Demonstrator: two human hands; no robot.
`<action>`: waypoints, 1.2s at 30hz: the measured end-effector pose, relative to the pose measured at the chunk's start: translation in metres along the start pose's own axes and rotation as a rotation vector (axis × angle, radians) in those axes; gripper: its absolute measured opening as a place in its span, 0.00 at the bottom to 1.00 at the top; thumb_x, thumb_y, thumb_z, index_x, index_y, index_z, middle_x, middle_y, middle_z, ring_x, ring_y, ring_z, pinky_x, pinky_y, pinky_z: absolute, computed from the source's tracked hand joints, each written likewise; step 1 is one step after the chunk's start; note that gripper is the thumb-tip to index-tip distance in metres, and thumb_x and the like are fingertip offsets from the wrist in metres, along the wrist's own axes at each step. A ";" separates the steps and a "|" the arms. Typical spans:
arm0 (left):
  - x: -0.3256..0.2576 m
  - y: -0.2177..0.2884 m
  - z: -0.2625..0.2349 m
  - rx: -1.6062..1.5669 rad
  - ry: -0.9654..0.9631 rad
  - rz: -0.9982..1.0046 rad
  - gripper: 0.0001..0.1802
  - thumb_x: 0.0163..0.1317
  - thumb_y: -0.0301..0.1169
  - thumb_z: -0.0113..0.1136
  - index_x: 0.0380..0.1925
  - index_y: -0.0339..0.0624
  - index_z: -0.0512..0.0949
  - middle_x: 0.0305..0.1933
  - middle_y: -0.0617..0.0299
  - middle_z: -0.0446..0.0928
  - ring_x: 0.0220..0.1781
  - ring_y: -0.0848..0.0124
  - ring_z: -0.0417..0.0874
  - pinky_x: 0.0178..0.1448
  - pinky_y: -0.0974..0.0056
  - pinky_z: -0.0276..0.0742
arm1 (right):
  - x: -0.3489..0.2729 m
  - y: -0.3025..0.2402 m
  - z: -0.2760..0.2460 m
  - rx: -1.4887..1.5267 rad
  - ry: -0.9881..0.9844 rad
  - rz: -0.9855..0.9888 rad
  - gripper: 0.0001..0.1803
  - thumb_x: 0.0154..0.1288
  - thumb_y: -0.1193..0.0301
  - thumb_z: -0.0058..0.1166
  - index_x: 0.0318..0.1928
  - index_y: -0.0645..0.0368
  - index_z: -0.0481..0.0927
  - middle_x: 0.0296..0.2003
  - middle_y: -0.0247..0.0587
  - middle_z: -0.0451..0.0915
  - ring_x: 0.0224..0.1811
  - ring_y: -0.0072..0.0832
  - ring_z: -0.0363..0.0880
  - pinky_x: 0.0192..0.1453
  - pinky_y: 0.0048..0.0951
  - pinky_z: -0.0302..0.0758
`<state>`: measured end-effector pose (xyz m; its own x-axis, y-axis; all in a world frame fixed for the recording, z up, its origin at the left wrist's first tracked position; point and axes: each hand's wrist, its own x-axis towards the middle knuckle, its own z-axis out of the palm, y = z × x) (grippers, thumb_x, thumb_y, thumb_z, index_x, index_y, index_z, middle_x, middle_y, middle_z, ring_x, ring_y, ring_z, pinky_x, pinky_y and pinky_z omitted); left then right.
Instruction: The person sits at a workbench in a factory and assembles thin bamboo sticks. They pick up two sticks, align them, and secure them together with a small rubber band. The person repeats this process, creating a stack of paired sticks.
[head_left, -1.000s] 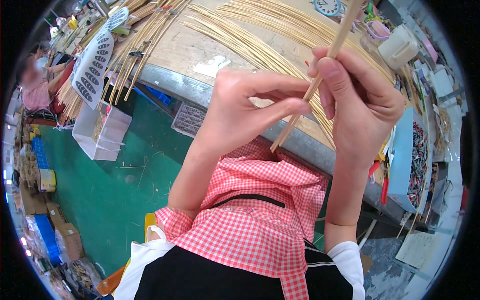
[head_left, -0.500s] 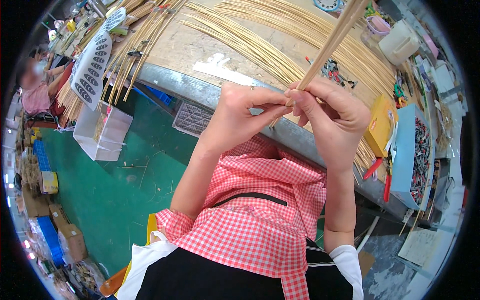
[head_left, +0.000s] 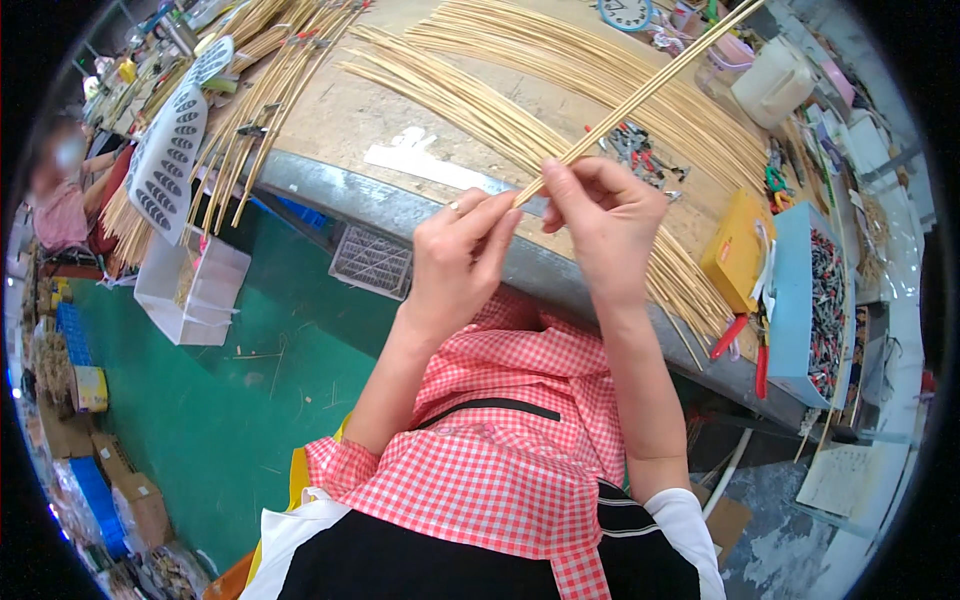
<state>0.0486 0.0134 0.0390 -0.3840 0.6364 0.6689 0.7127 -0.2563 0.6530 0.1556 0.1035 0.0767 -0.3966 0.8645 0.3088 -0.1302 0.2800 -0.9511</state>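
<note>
A few long, thin pale sticks (head_left: 640, 95), bamboo or rattan by their look, slant up to the right from my hands. My right hand (head_left: 607, 205) pinches them a little above their lower end, thumb on top. At that lower end, my left hand (head_left: 462, 250) presses its thumb and fingertips together on the sticks. Both hands hover over the table's front edge. Beyond them, bundles of similar sticks (head_left: 470, 100) lie on the wooden tabletop (head_left: 330, 120). Small black and red clips (head_left: 635, 150) lie behind my right hand.
At right stand a yellow box (head_left: 735, 250), red-handled pliers (head_left: 762, 368) and a blue box (head_left: 795, 300) of clips. A white jug (head_left: 775, 82) and a round clock (head_left: 626, 12) are at the back. A white bin (head_left: 190, 290) stands left, near another seated person (head_left: 65, 190).
The sticks have tipped from steep to a lower slant. My left hand has turned more upright, and both hands have shifted left in the view.
</note>
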 end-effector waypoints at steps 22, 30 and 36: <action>-0.016 -0.033 -0.016 -0.584 -0.035 -0.489 0.12 0.67 0.31 0.57 0.38 0.31 0.83 0.19 0.73 0.66 0.19 0.85 0.59 0.22 0.76 0.52 | 0.063 0.097 -0.166 -1.405 -0.034 -0.253 0.09 0.52 0.86 0.45 0.35 0.75 0.77 0.38 0.64 0.72 0.45 0.59 0.75 0.47 0.49 0.73; -0.018 -0.029 -0.016 -0.522 -0.043 -0.434 0.10 0.65 0.29 0.57 0.37 0.33 0.84 0.21 0.72 0.69 0.19 0.85 0.60 0.22 0.74 0.52 | 0.035 0.052 -0.123 -0.805 0.018 -0.125 0.10 0.63 0.82 0.49 0.43 0.73 0.79 0.31 0.51 0.78 0.25 0.33 0.76 0.31 0.29 0.73; -0.016 -0.021 -0.015 -0.470 -0.069 -0.376 0.10 0.65 0.28 0.57 0.37 0.33 0.84 0.22 0.70 0.71 0.22 0.84 0.61 0.24 0.73 0.54 | -0.024 0.027 -0.041 -0.107 -0.279 0.076 0.15 0.67 0.82 0.47 0.52 0.67 0.79 0.29 0.36 0.79 0.22 0.17 0.72 0.27 0.18 0.71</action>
<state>0.0307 -0.0022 0.0196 -0.5090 0.7875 0.3475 0.1936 -0.2886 0.9377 0.1987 0.1073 0.0431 -0.6379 0.7405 0.2115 -0.0001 0.2746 -0.9616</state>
